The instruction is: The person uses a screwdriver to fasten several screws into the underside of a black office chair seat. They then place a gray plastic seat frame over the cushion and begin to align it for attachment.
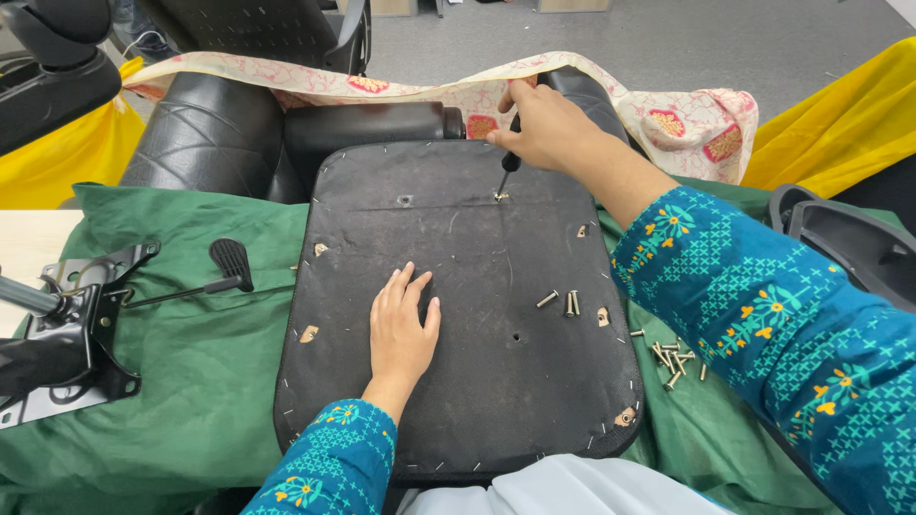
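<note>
Right hand (544, 124) fisted on screwdriver (509, 164), tip at a screw (500, 196) in the seat base (458, 315). Left hand (401, 329) flat, fingers spread, holding nothing. Base: black, worn, w/ loose screws (563, 302) on top.

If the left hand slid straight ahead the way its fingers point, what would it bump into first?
Probably nothing soon: the left hand lies flat on the black seat underside, and bare board lies ahead, up to a small hole.

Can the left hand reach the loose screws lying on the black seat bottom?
Probably yes. The left hand lies flat and empty on the seat bottom, and the screws lie just to its right with nothing between them.
</note>
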